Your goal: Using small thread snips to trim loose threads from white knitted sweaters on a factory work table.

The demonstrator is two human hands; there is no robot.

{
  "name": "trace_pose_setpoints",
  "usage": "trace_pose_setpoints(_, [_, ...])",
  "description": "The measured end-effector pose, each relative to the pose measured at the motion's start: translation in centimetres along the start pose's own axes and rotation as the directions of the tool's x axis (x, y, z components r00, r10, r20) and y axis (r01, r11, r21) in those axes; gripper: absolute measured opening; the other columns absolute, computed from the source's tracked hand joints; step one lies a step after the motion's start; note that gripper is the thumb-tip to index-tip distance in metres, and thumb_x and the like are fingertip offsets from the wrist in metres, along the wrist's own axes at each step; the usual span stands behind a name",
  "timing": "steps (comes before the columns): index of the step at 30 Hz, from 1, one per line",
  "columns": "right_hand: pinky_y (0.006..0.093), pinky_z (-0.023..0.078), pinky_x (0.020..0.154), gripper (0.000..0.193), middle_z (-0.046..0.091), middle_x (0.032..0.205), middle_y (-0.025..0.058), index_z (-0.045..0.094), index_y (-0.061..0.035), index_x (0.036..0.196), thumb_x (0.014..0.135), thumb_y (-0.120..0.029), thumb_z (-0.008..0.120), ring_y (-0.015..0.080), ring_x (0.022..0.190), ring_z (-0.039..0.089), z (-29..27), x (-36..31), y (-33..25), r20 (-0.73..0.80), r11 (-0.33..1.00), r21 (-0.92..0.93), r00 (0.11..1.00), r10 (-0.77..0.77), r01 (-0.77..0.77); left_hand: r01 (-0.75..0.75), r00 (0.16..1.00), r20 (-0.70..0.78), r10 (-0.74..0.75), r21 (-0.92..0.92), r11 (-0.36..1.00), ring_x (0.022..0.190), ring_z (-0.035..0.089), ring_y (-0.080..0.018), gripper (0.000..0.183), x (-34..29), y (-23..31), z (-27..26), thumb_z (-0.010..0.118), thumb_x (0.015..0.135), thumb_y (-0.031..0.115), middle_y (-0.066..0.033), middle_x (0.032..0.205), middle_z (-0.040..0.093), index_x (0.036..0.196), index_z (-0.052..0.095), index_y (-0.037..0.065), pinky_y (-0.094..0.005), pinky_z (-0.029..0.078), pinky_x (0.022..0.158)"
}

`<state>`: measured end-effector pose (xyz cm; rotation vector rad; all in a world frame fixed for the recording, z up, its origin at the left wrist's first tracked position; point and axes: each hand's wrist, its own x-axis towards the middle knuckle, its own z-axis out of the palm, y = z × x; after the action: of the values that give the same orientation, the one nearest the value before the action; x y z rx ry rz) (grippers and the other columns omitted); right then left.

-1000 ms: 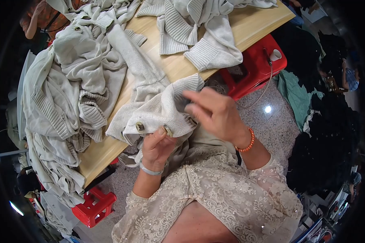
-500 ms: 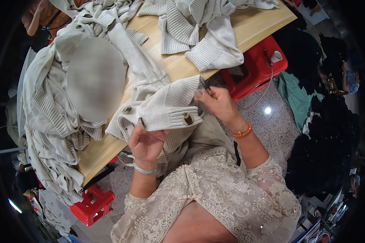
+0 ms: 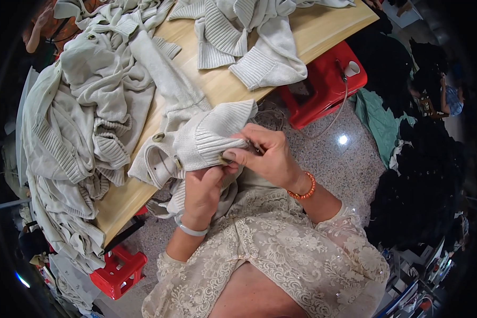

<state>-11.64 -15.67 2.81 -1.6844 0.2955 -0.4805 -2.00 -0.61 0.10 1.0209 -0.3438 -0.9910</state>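
Cream garment (image 3: 190,144) lies pinched along its ribbed band (image 3: 211,143) by left fingers (image 3: 213,175) and right fingers (image 3: 240,156).

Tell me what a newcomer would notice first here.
Likely the bright red stool right of the wooden table. Then, mid-picture, the left hand and right hand together on a cream knit garment with buttons, an orange bead bracelet on the right wrist. Similar knits lie heaped at upper left.

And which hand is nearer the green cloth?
Right. The right hand is left of the green cloth, touching the sweater; the left hand is farther left, also on the sweater.
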Motion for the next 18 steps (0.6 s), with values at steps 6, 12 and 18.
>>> trace_pose_setpoints(6, [0.0191,0.038,0.058,0.015,0.054,0.071,-0.004,0.064,0.004,0.091,0.09,-0.011,0.062,0.0013,0.068,0.044,0.2,-0.8,1.0,-0.067,0.98,0.199,0.998,0.019,-0.005,-0.012,1.0,-0.027,0.007,-0.176,0.984,0.089,0.061,-0.0184,0.036,0.5,0.1,0.1,0.063,0.087,0.013,-0.0077,0.108,0.063,0.12,0.053,0.003,-0.0304,0.049,0.075])
trace_pose_setpoints(12, [0.0196,0.041,0.056,0.019,0.058,0.072,-0.0065,0.064,0.0027,0.095,0.092,-0.016,0.06,-0.0002,0.068,0.046,0.8,-0.3,0.3,0.034,0.869,0.466,0.985,0.171,-0.167,0.065,0.994,0.105,-0.028,-0.373,0.926,0.095,0.059,-0.0175,0.042,0.4,0.4,0.5,0.062,0.088,0.015,-0.0083,0.113,0.061,0.126,0.048,0.003,-0.0336,0.047,0.082])
trace_pose_setpoints(18, [0.0232,0.042,0.056,0.033,0.058,0.084,0.0054,0.058,0.0026,0.115,0.088,-0.016,0.064,0.0077,0.064,0.049,0.3,0.2,-0.6,-0.122,0.995,-0.092,0.991,-0.056,0.045,0.15,0.985,0.143,-0.097,-0.429,0.891,0.107,0.056,-0.0239,0.052,0.5,-0.5,-1.2,0.062,0.085,0.028,-0.011,0.123,0.058,0.129,0.048,0.004,-0.039,0.042,0.089])
